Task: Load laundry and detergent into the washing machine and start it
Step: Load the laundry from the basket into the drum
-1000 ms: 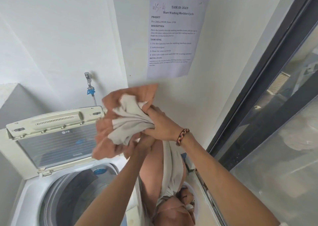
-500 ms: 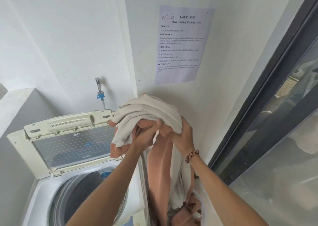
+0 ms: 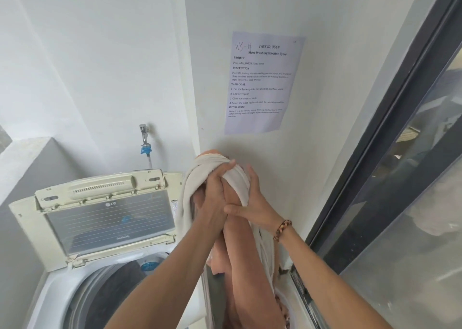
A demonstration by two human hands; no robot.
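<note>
A top-loading washing machine (image 3: 50, 293) stands at the lower left with its lid (image 3: 105, 218) raised and the dark drum (image 3: 110, 296) showing. Right of it I hold up a bundle of laundry, a beige cloth (image 3: 237, 176) wrapped over a salmon-pink cloth (image 3: 240, 261) that hangs down long. My left hand (image 3: 212, 198) grips the bundle near its top. My right hand (image 3: 252, 201), with a beaded bracelet at the wrist, clasps it from the right side. The lower ends of the cloths drop out of view toward the bottom edge.
A water tap (image 3: 144, 136) with a blue fitting sits on the wall behind the machine. A printed task sheet (image 3: 262, 83) is taped to the wall. A dark-framed sliding glass door (image 3: 390, 178) runs down the right side. A grey ledge (image 3: 27, 158) is at the left.
The bundle has been regathered: the beige cloth now drapes over the top, and both hands have shifted their hold. The view has tilted down slightly.
</note>
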